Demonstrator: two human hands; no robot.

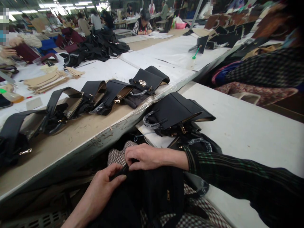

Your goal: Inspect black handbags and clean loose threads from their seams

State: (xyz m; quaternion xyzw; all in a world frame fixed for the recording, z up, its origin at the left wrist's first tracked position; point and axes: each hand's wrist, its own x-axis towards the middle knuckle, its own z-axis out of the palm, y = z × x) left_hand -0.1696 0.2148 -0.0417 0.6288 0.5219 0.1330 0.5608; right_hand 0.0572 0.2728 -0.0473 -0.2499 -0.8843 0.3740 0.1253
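A black handbag (152, 190) lies over my lap, dark cloth with a small gold zipper pull on it. My left hand (104, 180) pinches its upper edge between thumb and fingers. Close beside it, my right hand (143, 156) grips the same edge, fingers curled down and thumb underneath. The two hands nearly touch at the fingertips. Under the bag shows brown-and-white checked cloth (118, 155). Just beyond my right forearm, black handbags (175, 109) with plastic-wrapped handles and gold clasps are piled on the white table.
A row of black handbags (95, 93) stands along the near edge of the long table (95, 126). Behind them lie tan sheets (46, 80) and a heap of black pieces (97, 46). A green-tipped tool (195, 53) rests farther right. Several people work in the background.
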